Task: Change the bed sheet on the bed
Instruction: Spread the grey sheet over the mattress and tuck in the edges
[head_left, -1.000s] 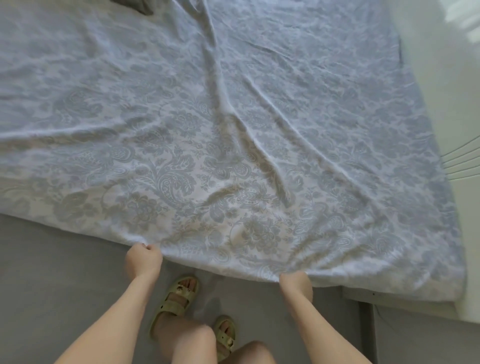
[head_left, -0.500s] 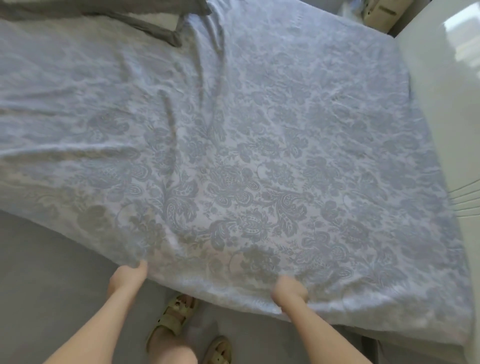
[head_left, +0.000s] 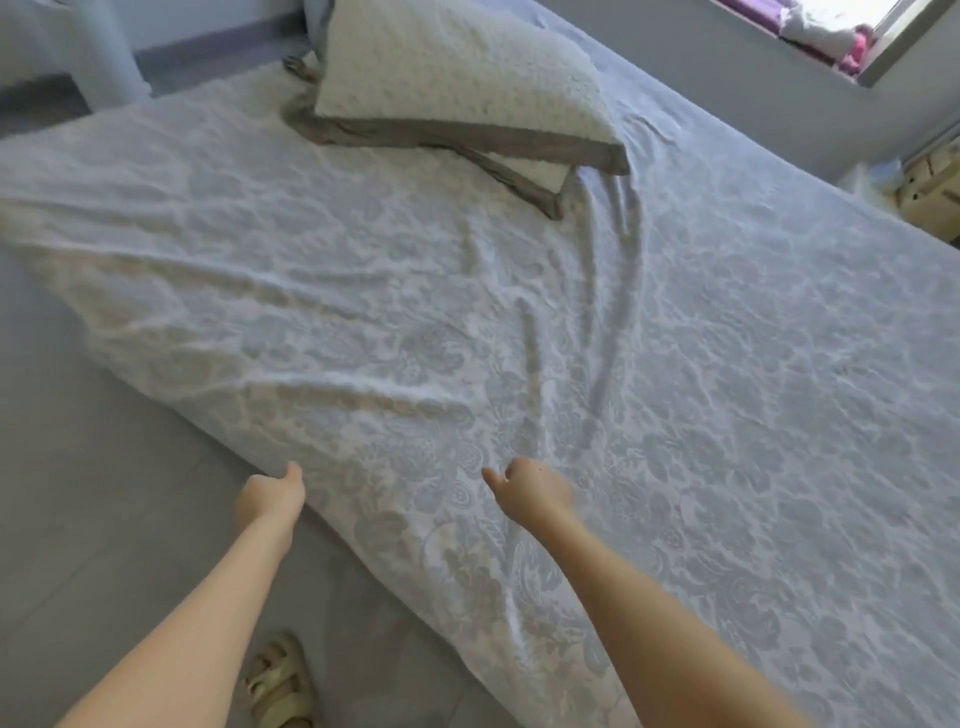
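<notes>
Head view: sheet (head_left: 519, 312) is lying spread across mid-frame, hem overhanging at lower left. Left grip (head_left: 270, 499) is sitting at the hem and right grip (head_left: 535, 491) over the cloth. Both are curled, and I cannot tell whether they are holding it. Pillow (head_left: 457, 78), upper centre, is weighing on the sheet, so pulling is risking bunching or skew.

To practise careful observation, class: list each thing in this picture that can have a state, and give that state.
bed sheet: spread over the bed, wrinkled.
pillow: lying on the sheet at the far end.
left hand: grips the sheet's near edge, thumb on top.
right hand: curled over the sheet; grip unclear.
sandal: worn, on the floor.
</notes>
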